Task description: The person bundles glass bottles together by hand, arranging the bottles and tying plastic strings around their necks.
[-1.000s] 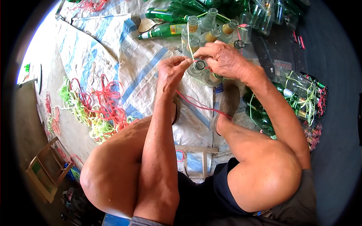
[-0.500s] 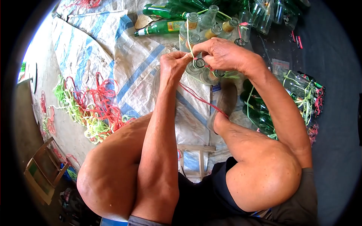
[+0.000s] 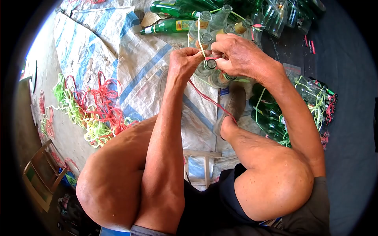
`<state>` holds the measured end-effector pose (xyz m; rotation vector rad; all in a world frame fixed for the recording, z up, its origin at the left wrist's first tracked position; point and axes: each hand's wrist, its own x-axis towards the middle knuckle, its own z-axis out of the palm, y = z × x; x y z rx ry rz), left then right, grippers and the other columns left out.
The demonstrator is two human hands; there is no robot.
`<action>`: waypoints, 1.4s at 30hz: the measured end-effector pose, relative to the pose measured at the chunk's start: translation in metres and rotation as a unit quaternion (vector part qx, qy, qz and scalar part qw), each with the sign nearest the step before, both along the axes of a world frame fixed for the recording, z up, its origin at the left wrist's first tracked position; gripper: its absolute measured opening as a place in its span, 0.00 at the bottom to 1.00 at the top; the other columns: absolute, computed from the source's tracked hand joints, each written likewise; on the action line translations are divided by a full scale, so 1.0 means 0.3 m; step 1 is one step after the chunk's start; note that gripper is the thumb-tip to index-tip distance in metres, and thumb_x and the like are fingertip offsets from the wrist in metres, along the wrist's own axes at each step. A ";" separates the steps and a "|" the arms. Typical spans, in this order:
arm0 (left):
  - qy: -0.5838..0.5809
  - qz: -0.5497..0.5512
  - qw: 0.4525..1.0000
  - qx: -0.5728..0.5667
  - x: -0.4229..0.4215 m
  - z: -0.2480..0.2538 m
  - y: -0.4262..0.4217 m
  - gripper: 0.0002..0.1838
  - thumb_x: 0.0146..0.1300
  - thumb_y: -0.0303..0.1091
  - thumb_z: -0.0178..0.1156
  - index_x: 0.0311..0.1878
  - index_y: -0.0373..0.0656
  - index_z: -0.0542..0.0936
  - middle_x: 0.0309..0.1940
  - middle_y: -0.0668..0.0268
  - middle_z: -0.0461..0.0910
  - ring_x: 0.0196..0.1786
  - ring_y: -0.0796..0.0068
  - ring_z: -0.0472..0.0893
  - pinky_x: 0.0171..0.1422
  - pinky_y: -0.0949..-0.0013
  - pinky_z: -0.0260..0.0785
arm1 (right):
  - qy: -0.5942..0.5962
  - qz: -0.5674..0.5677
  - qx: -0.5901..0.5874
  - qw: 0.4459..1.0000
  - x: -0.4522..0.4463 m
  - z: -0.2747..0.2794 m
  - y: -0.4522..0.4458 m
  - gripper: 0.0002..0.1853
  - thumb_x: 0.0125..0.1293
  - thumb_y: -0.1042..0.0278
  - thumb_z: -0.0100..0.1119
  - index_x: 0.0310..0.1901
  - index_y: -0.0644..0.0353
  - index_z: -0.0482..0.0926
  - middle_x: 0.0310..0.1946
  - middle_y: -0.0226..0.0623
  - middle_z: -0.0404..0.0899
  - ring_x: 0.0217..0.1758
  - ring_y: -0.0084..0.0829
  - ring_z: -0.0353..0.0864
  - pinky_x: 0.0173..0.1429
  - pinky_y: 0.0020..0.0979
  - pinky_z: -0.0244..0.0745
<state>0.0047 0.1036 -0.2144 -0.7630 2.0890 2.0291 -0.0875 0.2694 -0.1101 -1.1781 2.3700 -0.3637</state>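
My left hand (image 3: 186,65) is closed in a pinch on a pale green plastic strap (image 3: 199,35) and a red plastic strap (image 3: 204,94) beside the neck of an upright clear glass bottle (image 3: 210,64). My right hand (image 3: 246,55) is closed just to the right, its thumb and fingers pinching the red strap, which runs taut between both hands above the bottle mouth. Several clear bottles (image 3: 222,15) stand in a tight cluster, with the pale green strap around them. From my left hand, the red strap trails down to my foot. My right hand hides some bottle necks.
Green bottles (image 3: 167,26) lie behind the cluster. A tangle of red and green straps (image 3: 98,106) is on the striped sheet (image 3: 145,67) to the left. Tied bottles (image 3: 271,118) lie at right. A small wooden stool (image 3: 202,154) sits between my legs.
My right hand has moved slightly right, away from the left, drawing the red strap between them. The red strap's trailing strands hang closer together.
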 end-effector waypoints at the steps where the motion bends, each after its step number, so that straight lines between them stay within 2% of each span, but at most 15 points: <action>1: 0.002 -0.003 1.000 0.003 0.001 0.003 0.000 0.19 0.65 0.47 0.78 0.42 0.38 0.93 0.26 0.76 0.81 0.29 0.85 0.72 0.33 0.74 0.63 | 0.022 0.003 -0.007 1.000 0.001 0.000 0.006 0.10 0.60 0.67 0.63 0.40 0.60 0.86 0.44 0.44 0.81 0.54 0.49 0.83 0.60 0.47 0.79; 6: -0.013 -0.014 1.000 -0.002 -0.002 0.016 0.005 0.18 0.67 0.48 0.76 0.45 0.41 0.93 0.24 0.79 0.76 0.28 0.86 0.67 0.31 0.74 0.56 | 0.109 0.017 -0.048 0.993 0.003 0.023 0.032 0.09 0.58 0.65 0.64 0.35 0.61 0.85 0.41 0.42 0.79 0.52 0.46 0.81 0.58 0.45 0.79; 13: -0.005 -0.027 1.000 0.013 -0.007 0.013 0.006 0.16 0.68 0.48 0.75 0.46 0.44 0.94 0.21 0.82 0.72 0.24 0.87 0.62 0.28 0.74 0.51 | 0.093 -0.006 -0.069 0.993 -0.021 0.023 0.060 0.09 0.55 0.65 0.66 0.32 0.63 0.84 0.41 0.42 0.79 0.51 0.46 0.81 0.56 0.45 0.79; 18: -0.017 -0.039 0.999 0.013 -0.003 0.028 0.001 0.16 0.69 0.48 0.74 0.45 0.44 0.94 0.21 0.81 0.72 0.24 0.87 0.63 0.28 0.74 0.51 | 0.093 -0.026 -0.049 0.994 -0.011 0.045 0.077 0.10 0.55 0.65 0.66 0.31 0.66 0.83 0.38 0.47 0.79 0.49 0.49 0.83 0.53 0.46 0.79; 21: -0.020 -0.040 0.999 0.017 -0.009 0.036 0.001 0.16 0.68 0.48 0.75 0.44 0.43 0.93 0.21 0.80 0.74 0.24 0.87 0.64 0.29 0.74 0.52 | 0.046 -0.068 -0.050 0.995 -0.023 0.045 0.104 0.11 0.56 0.65 0.66 0.30 0.67 0.83 0.37 0.49 0.80 0.47 0.51 0.83 0.53 0.46 0.79; 30: 0.028 -0.042 0.999 0.012 -0.016 -0.016 0.004 0.16 0.69 0.45 0.74 0.46 0.40 0.93 0.23 0.81 0.75 0.26 0.87 0.64 0.30 0.73 0.53 | -0.004 -0.161 -0.049 0.986 -0.022 0.028 0.153 0.13 0.64 0.62 0.63 0.35 0.66 0.84 0.39 0.51 0.81 0.47 0.53 0.84 0.55 0.46 0.78; 42: -0.004 -0.111 0.994 -0.004 -0.005 0.041 -0.031 0.15 0.74 0.47 0.67 0.43 0.44 0.91 0.21 0.82 0.69 0.25 0.87 0.64 0.29 0.74 0.54 | 0.057 -0.156 -0.073 0.983 0.002 0.001 0.164 0.13 0.69 0.64 0.57 0.38 0.69 0.83 0.41 0.58 0.85 0.49 0.59 0.85 0.58 0.51 0.79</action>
